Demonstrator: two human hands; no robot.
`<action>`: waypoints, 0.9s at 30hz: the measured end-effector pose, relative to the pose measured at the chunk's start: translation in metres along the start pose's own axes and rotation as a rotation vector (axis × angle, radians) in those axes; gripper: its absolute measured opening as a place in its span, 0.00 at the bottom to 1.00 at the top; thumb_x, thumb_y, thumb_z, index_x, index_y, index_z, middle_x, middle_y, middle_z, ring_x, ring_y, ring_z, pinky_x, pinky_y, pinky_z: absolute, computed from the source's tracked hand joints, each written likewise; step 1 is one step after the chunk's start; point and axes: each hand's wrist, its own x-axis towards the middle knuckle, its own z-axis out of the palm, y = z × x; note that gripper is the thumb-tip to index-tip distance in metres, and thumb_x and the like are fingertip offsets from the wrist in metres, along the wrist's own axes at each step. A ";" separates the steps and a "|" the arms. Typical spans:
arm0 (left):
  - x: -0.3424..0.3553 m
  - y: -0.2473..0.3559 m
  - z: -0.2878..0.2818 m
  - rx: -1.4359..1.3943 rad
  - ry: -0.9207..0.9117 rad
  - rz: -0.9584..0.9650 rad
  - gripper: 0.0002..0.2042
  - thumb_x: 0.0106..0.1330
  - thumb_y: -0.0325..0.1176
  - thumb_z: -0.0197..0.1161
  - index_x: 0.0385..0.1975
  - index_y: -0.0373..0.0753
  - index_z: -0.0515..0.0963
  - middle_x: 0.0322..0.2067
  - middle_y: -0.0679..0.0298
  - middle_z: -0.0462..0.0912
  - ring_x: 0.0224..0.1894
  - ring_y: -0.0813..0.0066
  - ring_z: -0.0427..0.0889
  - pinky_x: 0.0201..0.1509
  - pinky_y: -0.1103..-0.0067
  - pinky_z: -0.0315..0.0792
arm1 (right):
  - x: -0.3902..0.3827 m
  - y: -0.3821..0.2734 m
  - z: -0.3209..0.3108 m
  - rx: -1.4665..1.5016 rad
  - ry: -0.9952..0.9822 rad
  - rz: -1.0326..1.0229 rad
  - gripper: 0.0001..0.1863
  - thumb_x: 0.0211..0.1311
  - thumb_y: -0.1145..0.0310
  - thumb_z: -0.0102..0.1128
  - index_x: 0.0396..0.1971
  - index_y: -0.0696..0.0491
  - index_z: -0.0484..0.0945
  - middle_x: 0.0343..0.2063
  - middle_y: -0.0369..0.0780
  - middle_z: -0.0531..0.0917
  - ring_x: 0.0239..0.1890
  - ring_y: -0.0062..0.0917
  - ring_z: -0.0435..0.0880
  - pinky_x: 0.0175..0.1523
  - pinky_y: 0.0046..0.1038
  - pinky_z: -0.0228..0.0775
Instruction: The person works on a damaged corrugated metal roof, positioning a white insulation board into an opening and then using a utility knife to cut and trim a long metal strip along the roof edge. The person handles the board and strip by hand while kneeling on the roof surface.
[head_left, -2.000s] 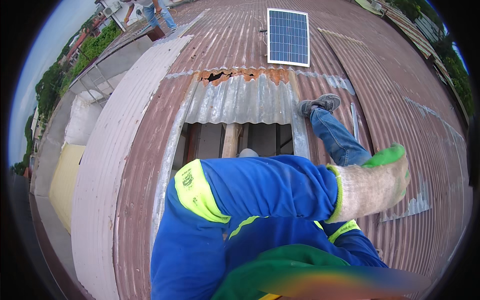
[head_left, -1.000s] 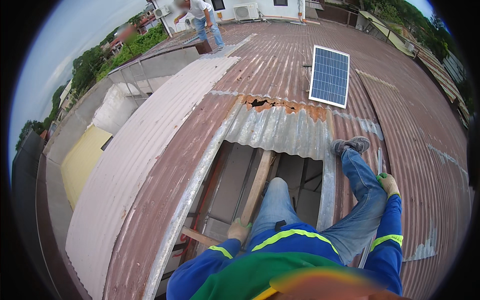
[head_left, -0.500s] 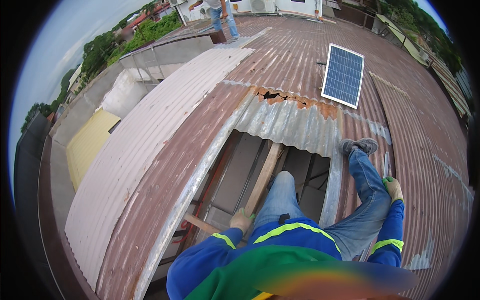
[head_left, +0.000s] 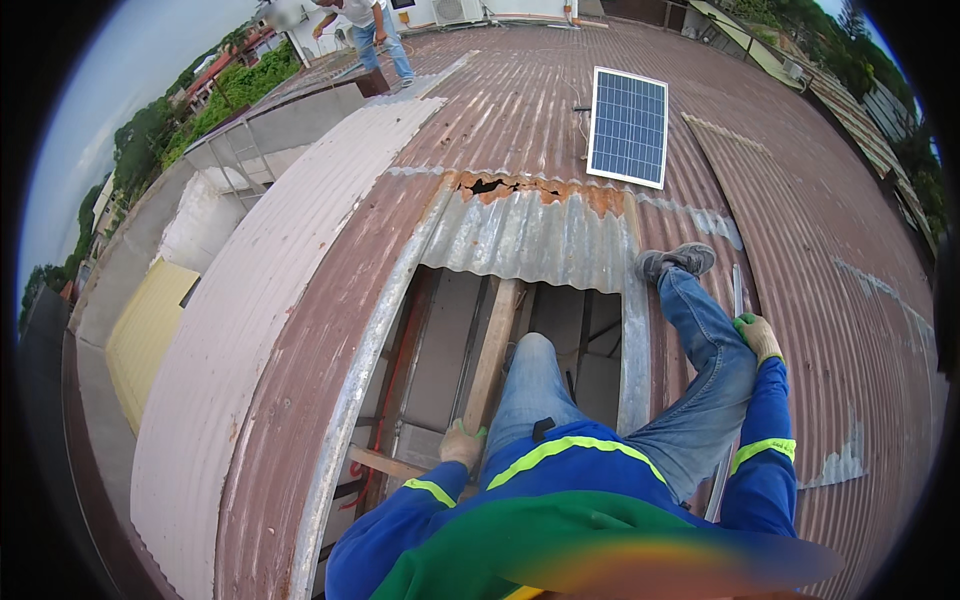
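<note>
My left hand [head_left: 461, 445], in a pale glove with green fingertips, grips the wooden beam [head_left: 493, 350] that runs lengthwise through the opening in the roof. A shorter wooden crosspiece [head_left: 385, 462] lies just left of that hand. My right hand [head_left: 760, 338], gloved alike, is beside my bent right knee, closed around a thin metal bar [head_left: 738, 288]. The bar passes beneath my right leg and shows again below it [head_left: 717, 490]. My left leg [head_left: 540, 385] goes down into the opening, its foot mostly hidden; my right shoe [head_left: 677, 262] rests on the roof sheets.
Rusted, holed corrugated sheet [head_left: 540, 235] borders the opening's far end. Beyond it a solar panel [head_left: 628, 127] lies tilted on the brown roof [head_left: 830, 330]. At the far left another person [head_left: 372, 40] stands bending. Grey ceiling panels [head_left: 450, 330] show below; a concrete wall [head_left: 230, 160] drops off left.
The view has turned slightly right, so the roof and solar panel sit farther left. Both my hands keep their places on the beam and the bar. The far person leans over more.
</note>
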 end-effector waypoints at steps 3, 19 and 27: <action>-0.002 0.001 0.001 -0.026 -0.048 -0.033 0.38 0.62 0.57 0.68 0.65 0.35 0.70 0.56 0.43 0.81 0.59 0.43 0.81 0.63 0.58 0.75 | -0.003 -0.020 -0.006 -0.064 -0.039 0.042 0.23 0.64 0.52 0.60 0.50 0.54 0.86 0.47 0.51 0.87 0.52 0.45 0.86 0.58 0.41 0.74; 0.000 -0.001 0.010 -0.025 0.070 0.039 0.34 0.62 0.52 0.70 0.61 0.34 0.72 0.49 0.39 0.84 0.54 0.37 0.83 0.58 0.55 0.77 | -0.019 -0.032 -0.015 -0.079 -0.078 0.095 0.27 0.66 0.50 0.57 0.56 0.52 0.84 0.53 0.50 0.86 0.56 0.46 0.83 0.63 0.42 0.71; 0.000 0.001 0.010 -0.035 0.069 0.052 0.31 0.61 0.51 0.71 0.57 0.35 0.74 0.49 0.42 0.84 0.54 0.40 0.83 0.57 0.56 0.76 | -0.014 -0.024 -0.017 -0.091 -0.086 0.078 0.27 0.65 0.50 0.58 0.56 0.52 0.84 0.53 0.49 0.86 0.56 0.46 0.83 0.63 0.41 0.71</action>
